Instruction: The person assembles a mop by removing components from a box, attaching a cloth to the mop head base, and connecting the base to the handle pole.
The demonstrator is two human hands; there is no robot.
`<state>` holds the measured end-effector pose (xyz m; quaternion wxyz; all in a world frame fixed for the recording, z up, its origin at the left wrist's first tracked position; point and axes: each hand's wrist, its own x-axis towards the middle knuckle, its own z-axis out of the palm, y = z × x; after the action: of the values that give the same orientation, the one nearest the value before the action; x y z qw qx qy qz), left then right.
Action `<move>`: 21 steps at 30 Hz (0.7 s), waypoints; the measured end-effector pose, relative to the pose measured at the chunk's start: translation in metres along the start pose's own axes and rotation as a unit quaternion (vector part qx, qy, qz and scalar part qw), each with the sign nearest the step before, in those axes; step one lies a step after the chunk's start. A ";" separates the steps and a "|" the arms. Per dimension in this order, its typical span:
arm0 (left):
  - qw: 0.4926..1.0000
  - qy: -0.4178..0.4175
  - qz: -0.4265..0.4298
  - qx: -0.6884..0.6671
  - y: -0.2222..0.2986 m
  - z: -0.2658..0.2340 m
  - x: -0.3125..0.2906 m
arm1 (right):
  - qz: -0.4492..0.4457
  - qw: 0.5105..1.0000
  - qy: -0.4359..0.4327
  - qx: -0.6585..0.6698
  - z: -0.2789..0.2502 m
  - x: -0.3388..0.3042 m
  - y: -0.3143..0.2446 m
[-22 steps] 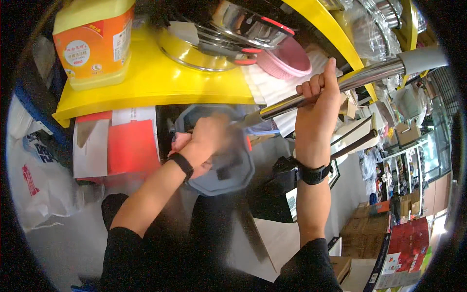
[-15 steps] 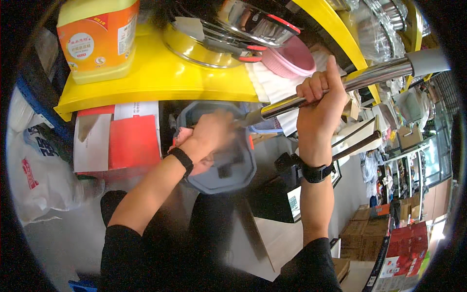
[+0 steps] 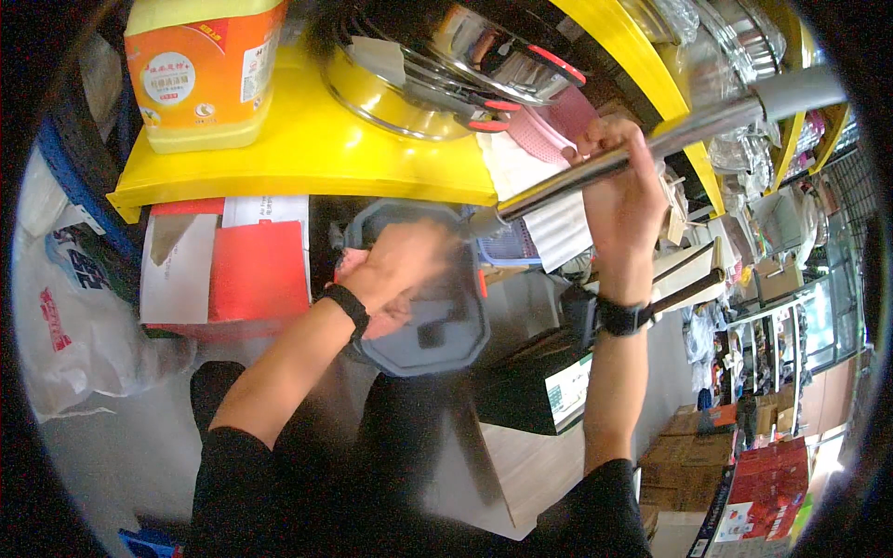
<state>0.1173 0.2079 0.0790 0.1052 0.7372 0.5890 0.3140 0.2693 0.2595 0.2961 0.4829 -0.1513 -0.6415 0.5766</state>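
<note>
Metal pole (image 3: 642,149) runs from upper right of the frame down to centre, ending at a grey octagonal head (image 3: 433,316). Right hand (image 3: 623,191) fingers wrapped tight around pole mid-shaft. Left hand (image 3: 395,270), blurred, presses on the grey head at centre; grip unclear. Yellow shelf (image 3: 307,153) above, orange jug (image 3: 205,70) upper left, steel pots (image 3: 437,65) beside it.

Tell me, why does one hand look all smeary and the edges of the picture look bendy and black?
In the head view, the left hand on the grey octagonal lid is motion-blurred, while the right hand gripping the shiny metal pole looks sharper; the fisheye lens curves the yellow shelf and leaves a dark rim around the picture.
</note>
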 end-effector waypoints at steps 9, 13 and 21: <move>1.000 -0.010 0.005 0.009 -0.009 0.010 0.002 | -0.209 0.931 0.279 -0.108 0.067 -0.027 0.047; 0.987 0.141 0.053 -0.054 -0.037 0.049 -0.003 | -0.151 0.971 0.171 0.069 0.043 -0.023 0.042; 0.999 -0.026 -0.003 -0.024 -0.005 0.007 0.001 | 0.042 0.937 -0.329 0.108 0.001 0.008 0.018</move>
<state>0.1181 0.2116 0.0711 0.1390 0.7403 0.5809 0.3087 0.2579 0.2706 0.2837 0.2338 0.0729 -0.6912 0.6799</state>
